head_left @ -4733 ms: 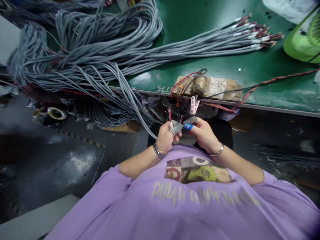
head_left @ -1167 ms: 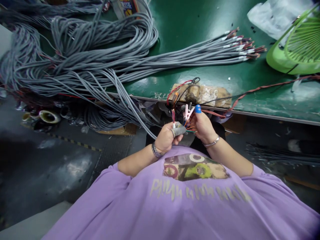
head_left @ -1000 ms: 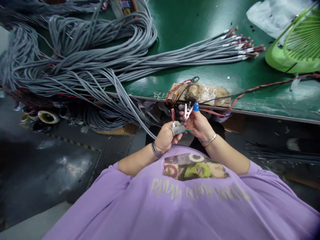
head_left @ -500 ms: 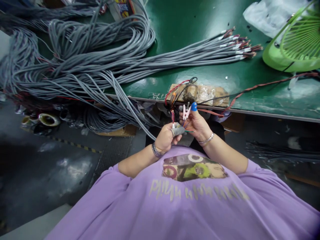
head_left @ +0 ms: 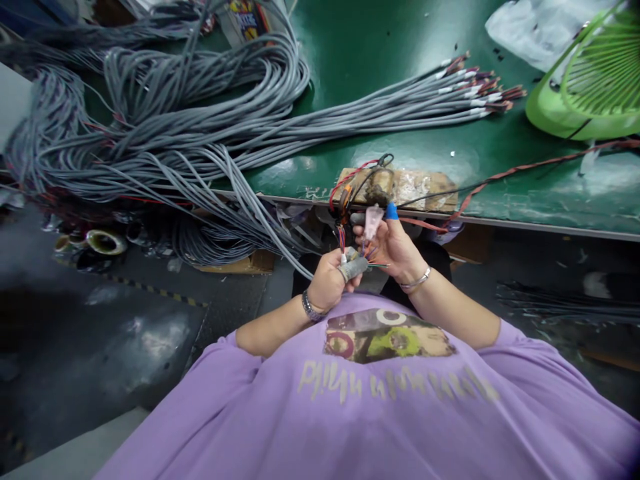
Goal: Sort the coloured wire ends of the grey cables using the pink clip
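Note:
My left hand (head_left: 327, 283) is closed around a grey cable end (head_left: 353, 268), whose thin coloured wires (head_left: 370, 257) fan out toward my right hand. Beside it, a second bundle of coloured wires (head_left: 341, 241) with a white sleeve rises from the left fingers. My right hand (head_left: 397, 250), with blue tape on its thumb, is closed on a small pink clip (head_left: 373, 221) at the wires. Just beyond the hands, a cardboard block (head_left: 425, 190) with a brown lump lies at the table edge, with red and black leads around it.
Long grey cables (head_left: 200, 127) cover the left of the green table (head_left: 350, 53), their stripped ends pointing right. A green fan (head_left: 585, 87) and a plastic bag (head_left: 535, 33) stand at the back right. Tape rolls (head_left: 106, 242) lie below on the left.
The pink clip has turned in my right hand and now shows its broad side. Both hands have shifted only slightly.

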`<state>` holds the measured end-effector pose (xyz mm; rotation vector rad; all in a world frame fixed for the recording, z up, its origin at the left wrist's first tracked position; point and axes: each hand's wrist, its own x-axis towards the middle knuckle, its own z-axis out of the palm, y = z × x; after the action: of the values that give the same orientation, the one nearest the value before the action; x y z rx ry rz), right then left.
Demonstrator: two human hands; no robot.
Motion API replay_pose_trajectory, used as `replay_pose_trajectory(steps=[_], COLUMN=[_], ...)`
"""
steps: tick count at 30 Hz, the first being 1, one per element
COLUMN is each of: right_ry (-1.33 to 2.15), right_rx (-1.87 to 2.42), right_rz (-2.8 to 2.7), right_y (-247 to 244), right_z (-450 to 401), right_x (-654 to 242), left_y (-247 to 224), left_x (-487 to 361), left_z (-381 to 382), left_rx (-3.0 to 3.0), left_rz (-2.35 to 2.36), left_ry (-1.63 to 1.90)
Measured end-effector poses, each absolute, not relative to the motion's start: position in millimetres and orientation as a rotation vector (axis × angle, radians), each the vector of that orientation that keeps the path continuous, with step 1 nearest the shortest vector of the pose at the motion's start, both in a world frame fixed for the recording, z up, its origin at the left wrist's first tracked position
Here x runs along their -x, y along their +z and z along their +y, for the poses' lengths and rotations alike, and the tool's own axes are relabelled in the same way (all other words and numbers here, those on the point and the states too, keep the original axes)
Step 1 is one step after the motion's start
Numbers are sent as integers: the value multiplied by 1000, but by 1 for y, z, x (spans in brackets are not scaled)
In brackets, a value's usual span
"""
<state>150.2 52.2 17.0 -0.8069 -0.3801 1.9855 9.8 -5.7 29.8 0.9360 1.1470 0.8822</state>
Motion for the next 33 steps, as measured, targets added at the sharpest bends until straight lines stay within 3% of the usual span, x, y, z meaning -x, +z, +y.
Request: replay_pose_trajectory(steps=[17,24,30,33], right_ry=[1926,1379,1756,1763], right_rx=[819,976,907,877], right_rz=[-469,-686,-543,-451], right_y=[12,-6,4,11], right_z=[53,51,56,59], right_x=[-156,-151,-147,-145], left_y=[33,31,25,22], left_x=[-17,-19,-17,-17], left_z=[1,2,2,2], left_rx=[-847,-842,-840,-855], left_rz=[1176,1195,1178,1163], left_ry=[925,923,910,907])
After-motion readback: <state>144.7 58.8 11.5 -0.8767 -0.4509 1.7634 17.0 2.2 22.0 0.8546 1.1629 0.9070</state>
